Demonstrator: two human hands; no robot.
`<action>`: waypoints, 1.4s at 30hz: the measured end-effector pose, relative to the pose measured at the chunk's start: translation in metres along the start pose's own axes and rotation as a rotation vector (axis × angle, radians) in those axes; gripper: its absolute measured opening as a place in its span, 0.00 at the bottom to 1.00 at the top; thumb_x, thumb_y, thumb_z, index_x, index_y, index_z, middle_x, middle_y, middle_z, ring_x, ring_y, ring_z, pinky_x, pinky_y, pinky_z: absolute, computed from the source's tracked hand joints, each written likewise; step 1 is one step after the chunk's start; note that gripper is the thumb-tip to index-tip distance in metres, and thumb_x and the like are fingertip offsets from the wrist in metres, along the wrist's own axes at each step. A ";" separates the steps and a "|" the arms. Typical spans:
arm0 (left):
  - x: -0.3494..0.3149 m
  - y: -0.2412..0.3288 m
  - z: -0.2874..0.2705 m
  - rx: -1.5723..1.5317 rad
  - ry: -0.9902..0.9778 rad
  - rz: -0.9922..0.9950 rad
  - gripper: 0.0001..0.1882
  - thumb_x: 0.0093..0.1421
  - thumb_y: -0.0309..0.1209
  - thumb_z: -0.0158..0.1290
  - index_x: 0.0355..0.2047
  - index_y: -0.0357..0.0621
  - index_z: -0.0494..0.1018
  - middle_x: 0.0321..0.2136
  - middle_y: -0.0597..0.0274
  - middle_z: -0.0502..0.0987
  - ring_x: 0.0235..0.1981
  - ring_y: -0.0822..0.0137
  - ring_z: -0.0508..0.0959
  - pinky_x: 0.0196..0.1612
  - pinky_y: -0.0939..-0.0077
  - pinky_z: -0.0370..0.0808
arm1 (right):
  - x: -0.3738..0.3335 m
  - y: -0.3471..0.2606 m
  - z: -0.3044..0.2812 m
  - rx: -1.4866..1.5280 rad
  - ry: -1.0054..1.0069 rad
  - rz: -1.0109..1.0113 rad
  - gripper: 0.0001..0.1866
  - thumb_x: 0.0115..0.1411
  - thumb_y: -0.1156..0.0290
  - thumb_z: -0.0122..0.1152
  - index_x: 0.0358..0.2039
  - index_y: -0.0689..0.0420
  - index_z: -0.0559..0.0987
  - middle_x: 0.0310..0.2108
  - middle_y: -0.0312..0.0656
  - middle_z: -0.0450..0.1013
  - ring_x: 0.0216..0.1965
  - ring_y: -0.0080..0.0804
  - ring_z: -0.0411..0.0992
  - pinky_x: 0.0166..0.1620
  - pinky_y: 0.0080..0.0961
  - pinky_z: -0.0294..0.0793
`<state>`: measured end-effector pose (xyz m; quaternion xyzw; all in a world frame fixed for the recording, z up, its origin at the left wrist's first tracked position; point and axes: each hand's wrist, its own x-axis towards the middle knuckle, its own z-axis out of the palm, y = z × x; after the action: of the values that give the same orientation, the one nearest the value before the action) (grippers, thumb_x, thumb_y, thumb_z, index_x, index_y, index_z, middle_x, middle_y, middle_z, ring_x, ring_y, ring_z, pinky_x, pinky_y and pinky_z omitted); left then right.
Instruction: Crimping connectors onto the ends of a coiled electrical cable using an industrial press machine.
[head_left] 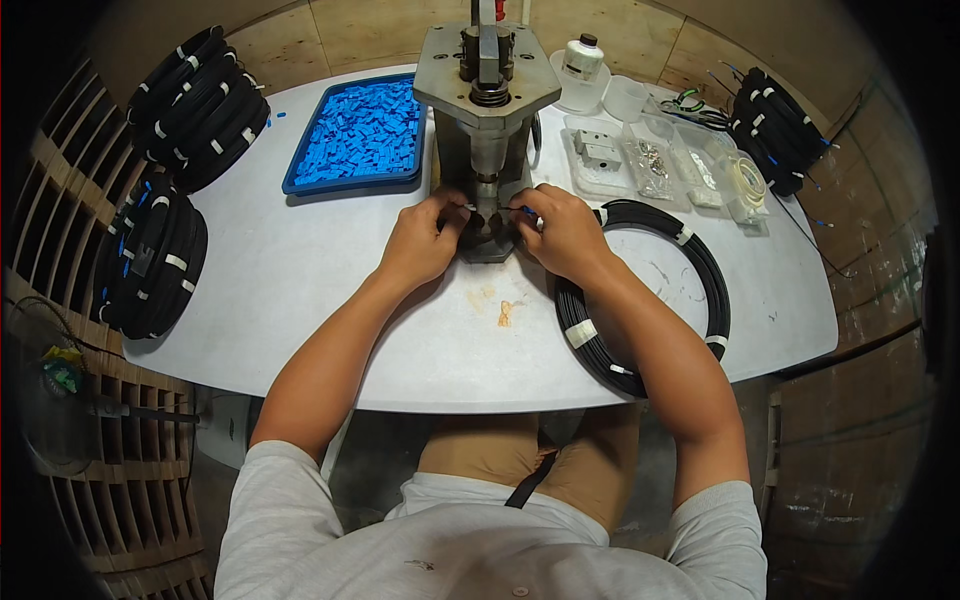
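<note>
A shallow blue tray of small blue plastic pieces (362, 130) sits on the grey counter (300, 290); taped black cable coils (197, 105) lie left; a white bottle (582, 60) stands behind.

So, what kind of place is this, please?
Probably a small assembly workshop: a metal hand press stands on the table, beside a blue tray of small blue parts and coils of black cable.

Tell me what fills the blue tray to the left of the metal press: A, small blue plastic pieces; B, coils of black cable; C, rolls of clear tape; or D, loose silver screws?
A: the blue tray left of the metal press is heaped with small blue plastic pieces; the coils of black cable lie outside it on the table.
</note>
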<state>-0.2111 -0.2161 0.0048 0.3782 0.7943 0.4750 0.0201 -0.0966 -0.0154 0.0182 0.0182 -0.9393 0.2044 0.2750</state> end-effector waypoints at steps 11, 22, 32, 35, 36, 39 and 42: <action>0.000 -0.001 0.000 0.003 0.002 0.018 0.11 0.66 0.30 0.56 0.46 0.37 0.77 0.34 0.48 0.84 0.37 0.58 0.84 0.44 0.67 0.78 | 0.000 0.001 0.001 -0.003 0.001 -0.012 0.08 0.57 0.73 0.66 0.39 0.54 0.83 0.34 0.46 0.78 0.35 0.48 0.78 0.39 0.39 0.78; 0.000 0.002 0.000 0.022 0.008 0.016 0.11 0.67 0.31 0.55 0.45 0.38 0.77 0.34 0.48 0.84 0.36 0.58 0.84 0.43 0.67 0.78 | 0.000 0.001 0.000 -0.015 -0.005 -0.011 0.08 0.57 0.73 0.66 0.39 0.54 0.83 0.34 0.46 0.78 0.35 0.48 0.78 0.39 0.39 0.78; -0.001 0.002 0.000 0.015 0.018 0.018 0.11 0.66 0.31 0.56 0.44 0.38 0.77 0.34 0.48 0.84 0.37 0.57 0.85 0.43 0.66 0.78 | -0.001 0.001 0.000 -0.009 0.003 -0.006 0.08 0.57 0.74 0.66 0.38 0.54 0.83 0.34 0.45 0.78 0.35 0.48 0.79 0.39 0.38 0.79; -0.001 0.002 0.000 0.003 0.004 0.000 0.11 0.66 0.31 0.55 0.45 0.37 0.77 0.35 0.47 0.84 0.39 0.56 0.85 0.45 0.66 0.78 | 0.000 0.000 0.000 -0.009 0.001 -0.004 0.08 0.57 0.74 0.66 0.38 0.54 0.83 0.34 0.45 0.78 0.35 0.48 0.79 0.39 0.38 0.79; -0.001 0.002 0.000 0.003 0.004 0.000 0.11 0.66 0.31 0.55 0.45 0.37 0.77 0.35 0.47 0.84 0.39 0.56 0.85 0.45 0.66 0.78 | 0.000 0.000 0.000 -0.005 0.001 -0.001 0.08 0.57 0.73 0.66 0.38 0.54 0.83 0.34 0.45 0.78 0.35 0.48 0.79 0.39 0.38 0.79; -0.001 0.002 0.000 0.012 0.015 0.019 0.11 0.66 0.31 0.55 0.45 0.37 0.77 0.35 0.47 0.84 0.39 0.56 0.85 0.45 0.66 0.78 | 0.000 0.000 0.000 -0.011 -0.008 0.007 0.08 0.57 0.73 0.66 0.39 0.54 0.83 0.35 0.45 0.79 0.35 0.48 0.79 0.39 0.38 0.79; 0.000 0.002 0.000 0.007 -0.004 0.004 0.11 0.66 0.31 0.55 0.45 0.38 0.77 0.35 0.47 0.84 0.40 0.55 0.85 0.45 0.65 0.78 | 0.000 0.000 0.000 -0.013 0.002 0.003 0.08 0.57 0.74 0.66 0.39 0.54 0.83 0.35 0.44 0.79 0.35 0.48 0.79 0.39 0.38 0.79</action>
<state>-0.2099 -0.2161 0.0066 0.3811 0.7951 0.4713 0.0195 -0.0963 -0.0152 0.0180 0.0150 -0.9403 0.1987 0.2758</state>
